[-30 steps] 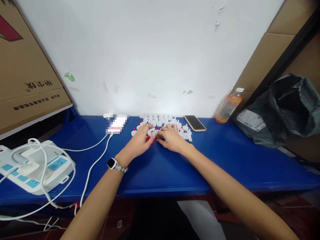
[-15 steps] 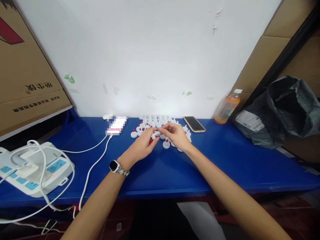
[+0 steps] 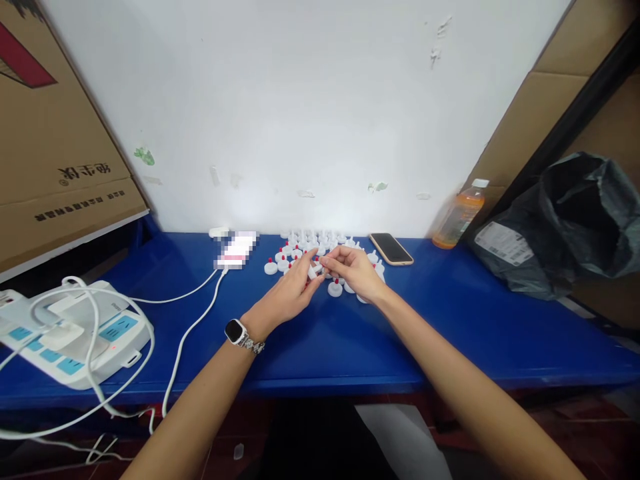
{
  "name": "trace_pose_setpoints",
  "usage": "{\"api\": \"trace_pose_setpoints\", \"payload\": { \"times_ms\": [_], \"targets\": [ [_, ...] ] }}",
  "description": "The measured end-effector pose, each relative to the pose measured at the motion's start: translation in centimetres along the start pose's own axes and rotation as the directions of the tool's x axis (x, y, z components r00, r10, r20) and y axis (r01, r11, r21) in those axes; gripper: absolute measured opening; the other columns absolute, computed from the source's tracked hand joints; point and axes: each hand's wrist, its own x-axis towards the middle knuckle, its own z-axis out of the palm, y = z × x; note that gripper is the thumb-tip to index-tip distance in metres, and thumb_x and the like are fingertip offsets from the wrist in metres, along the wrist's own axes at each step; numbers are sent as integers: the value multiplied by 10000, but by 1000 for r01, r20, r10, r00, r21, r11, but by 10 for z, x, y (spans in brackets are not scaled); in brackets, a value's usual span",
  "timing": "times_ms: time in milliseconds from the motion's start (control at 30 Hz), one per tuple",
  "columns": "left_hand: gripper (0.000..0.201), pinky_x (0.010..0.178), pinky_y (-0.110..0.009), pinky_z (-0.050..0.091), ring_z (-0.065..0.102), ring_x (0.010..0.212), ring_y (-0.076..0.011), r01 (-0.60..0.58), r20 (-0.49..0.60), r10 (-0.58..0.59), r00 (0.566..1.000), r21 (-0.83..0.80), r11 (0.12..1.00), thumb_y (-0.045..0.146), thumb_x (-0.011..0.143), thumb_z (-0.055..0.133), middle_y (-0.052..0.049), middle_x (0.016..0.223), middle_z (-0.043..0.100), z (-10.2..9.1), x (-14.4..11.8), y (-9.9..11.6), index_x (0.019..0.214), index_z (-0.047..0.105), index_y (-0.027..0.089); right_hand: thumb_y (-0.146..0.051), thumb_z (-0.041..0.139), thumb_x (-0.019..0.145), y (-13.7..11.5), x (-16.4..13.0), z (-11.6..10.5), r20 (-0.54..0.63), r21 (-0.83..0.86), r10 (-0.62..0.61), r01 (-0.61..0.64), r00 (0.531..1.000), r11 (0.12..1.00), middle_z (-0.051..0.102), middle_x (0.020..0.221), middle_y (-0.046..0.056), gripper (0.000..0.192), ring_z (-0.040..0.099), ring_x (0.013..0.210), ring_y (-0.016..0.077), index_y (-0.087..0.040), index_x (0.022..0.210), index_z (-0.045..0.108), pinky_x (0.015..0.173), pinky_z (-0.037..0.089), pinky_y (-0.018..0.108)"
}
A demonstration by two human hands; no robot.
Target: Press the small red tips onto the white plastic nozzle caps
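My left hand (image 3: 289,292), with a watch on its wrist, grips a white nozzle cap (image 3: 313,272) between thumb and fingers. My right hand (image 3: 359,275) meets it from the right, thumb and forefinger pinched on a small red tip (image 3: 321,259) at the cap's end. Around and behind both hands stand many white caps; some carry red tips, like the cap (image 3: 271,267) to the left and another cap (image 3: 335,288) just below my right hand. Plain white nozzles (image 3: 320,237) crowd at the back by the wall. My fingers hide part of the group.
A phone (image 3: 391,249) lies right of the caps, and an orange drink bottle (image 3: 459,213) stands farther right beside a dark plastic bag (image 3: 545,227). On the left are a power strip (image 3: 85,333), white cables (image 3: 187,327) and a cardboard box (image 3: 70,147) on the blue table (image 3: 450,320).
My left hand has turned and opened slightly around the white cap, whose side now shows more. The right fingers stay pinched at its end. The whole view has shifted a little.
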Motion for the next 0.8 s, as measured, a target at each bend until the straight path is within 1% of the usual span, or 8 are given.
{"api": "trace_pose_setpoints", "payload": {
  "times_ms": [100,167,333,467,533,600,700,800],
  "targets": [
    [700,1185,-515,331,348,1474,-312,17,15,-17,1000,-5,1000,473,1021,376,-207,1604,302,-1,-1,3,1585,95,169,-549,835,658,-1,-1,4,-25,20,-5,6,1000,1000,622,617,-7,444,495,529,96,-188,709,583,509,377,245],
    [711,1187,-514,325,335,1480,-312,20,27,-19,999,-7,1000,473,1024,365,-219,1607,287,-2,-1,4,1587,72,152,-547,836,656,-1,-3,6,-42,30,-20,21,999,999,603,604,-17,447,477,525,94,-192,701,569,520,375,249],
    [715,1119,-510,401,445,1402,-323,28,66,-27,997,-14,1000,485,1022,359,-206,1462,488,-6,-4,8,1590,58,172,-555,841,643,1,-5,8,-12,46,-11,12,1000,999,569,581,-36,475,433,507,82,-196,688,533,505,334,243],
    [732,1057,-475,451,562,1267,-313,45,87,-44,995,-6,999,495,1014,382,-196,1356,566,-7,-5,12,1590,82,158,-528,853,643,2,-8,4,37,98,31,-34,999,995,577,587,-39,470,438,509,72,-188,688,531,508,329,232],
    [741,998,-452,485,612,1165,-300,49,101,-47,994,-16,999,509,1011,382,-174,1245,621,-7,-6,13,1593,86,159,-499,859,652,3,-11,3,59,142,46,-54,997,988,569,585,-44,457,444,517,68,-185,685,528,515,329,225],
    [751,891,-420,527,659,979,-266,66,132,-59,989,-48,997,523,1009,373,-118,1049,664,-6,-5,14,1597,66,171,-485,858,658,3,-14,2,75,163,52,-64,996,985,573,595,-42,444,462,532,71,-184,689,533,526,345,223],
    [787,758,-376,544,627,743,-206,108,153,-89,984,-120,987,534,1000,389,-50,885,637,-4,-2,13,1598,26,174,-504,833,683,0,-11,1,81,111,22,-30,997,993,599,616,-27,425,493,541,85,-189,703,548,541,387,237],
    [903,819,-378,538,623,848,-204,88,21,-86,996,-125,988,546,951,509,-93,1083,619,-3,3,8,1595,-21,198,-512,783,735,-5,5,-5,13,-76,-91,92,996,993,630,650,-3,384,540,571,113,-192,726,572,567,429,259]
  ]
}}
